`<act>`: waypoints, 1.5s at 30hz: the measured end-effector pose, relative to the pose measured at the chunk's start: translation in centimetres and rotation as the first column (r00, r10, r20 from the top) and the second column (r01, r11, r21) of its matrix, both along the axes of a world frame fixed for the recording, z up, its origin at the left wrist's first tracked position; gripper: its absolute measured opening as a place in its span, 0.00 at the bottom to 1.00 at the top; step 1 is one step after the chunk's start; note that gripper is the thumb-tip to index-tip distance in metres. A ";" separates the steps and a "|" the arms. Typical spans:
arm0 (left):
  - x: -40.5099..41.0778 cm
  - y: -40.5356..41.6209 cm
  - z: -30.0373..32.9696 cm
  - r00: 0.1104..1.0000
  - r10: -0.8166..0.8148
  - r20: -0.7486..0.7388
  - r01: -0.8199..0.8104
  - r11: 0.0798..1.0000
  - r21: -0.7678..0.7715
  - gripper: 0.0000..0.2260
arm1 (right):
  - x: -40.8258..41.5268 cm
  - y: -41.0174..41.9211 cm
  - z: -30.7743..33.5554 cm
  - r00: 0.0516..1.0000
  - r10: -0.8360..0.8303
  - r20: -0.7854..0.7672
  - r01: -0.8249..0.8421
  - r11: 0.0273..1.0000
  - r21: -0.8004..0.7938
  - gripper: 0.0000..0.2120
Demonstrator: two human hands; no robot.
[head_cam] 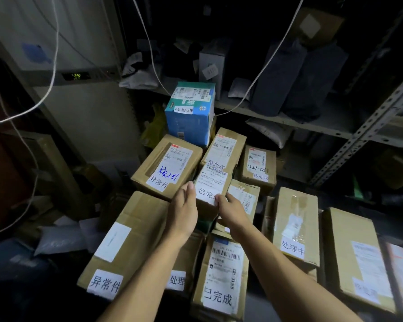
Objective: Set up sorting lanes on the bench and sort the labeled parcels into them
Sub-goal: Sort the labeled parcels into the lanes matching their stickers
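Note:
Several labeled cardboard parcels lie packed together in front of me. In the middle, a small brown parcel (210, 182) carries a barcode label and a white handwritten tag. My left hand (183, 211) lies flat against its left side with straight fingers. My right hand (230, 211) grips its lower right corner, the thumb over the tag's edge. Around it sit a larger tagged box (166, 166) to the left, a long box (123, 247) at the near left, another tagged box (221, 277) in front, and a blue carton (191, 112) behind.
Metal shelving (368, 129) with dark bags and soft packets stands at the back and right. White cables (54, 66) hang across the view. A grey cabinet with a green digital display (76, 76) stands at the left. More boxes (296, 226) fill the right side.

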State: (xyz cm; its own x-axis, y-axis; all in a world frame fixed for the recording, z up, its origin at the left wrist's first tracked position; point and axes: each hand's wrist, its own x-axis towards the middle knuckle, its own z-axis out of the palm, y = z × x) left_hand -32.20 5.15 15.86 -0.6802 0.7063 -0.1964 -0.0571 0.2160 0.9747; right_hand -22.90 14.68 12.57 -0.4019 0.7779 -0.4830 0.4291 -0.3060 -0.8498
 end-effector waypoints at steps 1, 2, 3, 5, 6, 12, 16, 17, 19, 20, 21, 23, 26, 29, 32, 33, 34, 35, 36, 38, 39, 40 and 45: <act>0.0 0.1 0.2 1.000 -0.003 -0.010 0.003 1.000 0.013 0.10 | 0.2 0.1 0.3 0.999 -0.022 -0.027 0.022 1.000 0.008 0.16; 0.1 0.2 0.3 1.000 -0.004 -0.024 0.005 1.000 0.030 0.11 | 0.4 0.2 0.7 0.997 -0.043 -0.058 0.044 0.999 0.012 0.16; 0.4 0.4 0.4 0.999 0.000 -0.037 0.002 0.999 0.047 0.13 | 0.8 0.2 1.1 0.994 -0.064 -0.089 0.066 0.998 0.011 0.15; 1.2 0.8 1.1 0.999 0.007 -0.046 -0.003 0.997 0.082 0.12 | 2.2 0.4 1.8 0.982 -0.117 -0.149 0.119 0.993 0.006 0.12; 1.8 1.1 1.3 0.999 0.001 -0.038 0.003 0.996 0.094 0.11 | 3.1 0.5 2.2 0.974 -0.142 -0.176 0.144 0.990 0.001 0.10; 7.7 3.5 1.9 0.991 -0.124 -0.048 0.129 0.982 0.138 0.11 | 11.0 1.5 3.7 0.932 -0.166 -0.321 0.188 0.981 0.039 0.13; 13.9 6.0 1.5 0.960 -0.275 -0.051 0.279 0.947 0.159 0.12 | 19.3 2.0 4.1 0.904 -0.272 -0.331 0.313 0.947 0.077 0.18; 15.8 6.6 1.5 0.950 -0.309 -0.038 0.311 0.938 0.155 0.12 | 21.6 2.1 4.0 0.893 -0.309 -0.328 0.354 0.931 0.085 0.19; 19.9 7.8 1.5 0.921 -0.390 -0.013 0.388 0.911 0.138 0.12 | 26.4 2.5 3.8 0.859 -0.396 -0.325 0.443 0.893 0.080 0.18; 22.1 8.4 1.5 0.900 -0.435 -0.013 0.433 0.892 0.127 0.11 | 28.8 2.6 3.7 0.838 -0.440 -0.321 0.484 0.873 0.067 0.17; 24.3 9.0 1.3 0.878 -0.479 -0.014 0.477 0.871 0.120 0.11 | 31.3 2.7 3.5 0.823 -0.475 -0.312 0.516 0.855 0.059 0.15; 28.6 10.0 1.0 0.839 -0.545 -0.009 0.542 0.833 0.109 0.11 | 36.2 2.9 3.3 0.803 -0.523 -0.288 0.563 0.823 0.075 0.12; 34.6 11.5 0.6 0.817 -0.576 -0.026 0.577 0.816 0.045 0.11 | 43.5 3.3 2.9 0.747 -0.601 -0.284 0.639 0.766 0.061 0.11; 39.6 12.9 0.2 0.802 -0.598 -0.018 0.598 0.802 0.007 0.10 | 50.3 4.2 2.0 0.700 -0.663 -0.266 0.694 0.719 0.033 0.13; 43.6 14.2 0.0 0.806 -0.591 0.025 0.591 0.806 0.023 0.10 | 56.1 6.0 0.5 0.649 -0.723 -0.239 0.748 0.663 0.026 0.15; 44.8 14.6 -0.1 0.814 -0.579 0.042 0.578 0.815 0.029 0.10 | 57.6 6.7 -0.2 0.638 -0.734 -0.232 0.758 0.652 0.020 0.16; 45.9 14.9 -0.2 0.821 -0.568 0.057 0.567 0.823 0.030 0.10 | 58.9 7.5 -0.8 0.645 -0.734 -0.213 0.755 0.655 0.026 0.17; 46.8 15.2 -0.3 0.824 -0.563 0.067 0.563 0.826 0.024 0.10 | 60.0 8.3 -1.5 0.668 -0.722 -0.177 0.739 0.673 0.045 0.19; 47.7 15.3 -0.5 0.823 -0.563 0.072 0.563 0.826 0.016 0.10 | 60.6 9.0 -2.2 0.695 -0.706 -0.140 0.717 0.694 0.063 0.20; 49.1 15.6 -0.9 0.829 -0.554 0.079 0.555 0.832 0.007 0.11 | 61.1 10.6 -3.5 0.734 -0.674 -0.082 0.679 0.730 0.084 0.21; 49.6 15.7 -1.1 0.837 -0.540 0.085 0.542 0.840 0.002 0.11 | 61.0 11.4 -4.1 0.751 -0.658 -0.054 0.659 0.746 0.097 0.22; 50.1 15.9 -1.3 0.846 -0.526 0.091 0.528 0.849 -0.003 0.11 | 60.7 12.2 -4.7 0.766 -0.642 -0.033 0.642 0.760 0.104 0.22; 50.9 16.7 -1.9 0.883 -0.459 0.098 0.462 0.886 -0.019 0.10 | 58.8 16.0 -6.8 0.827 -0.562 0.004 0.558 0.822 0.113 0.25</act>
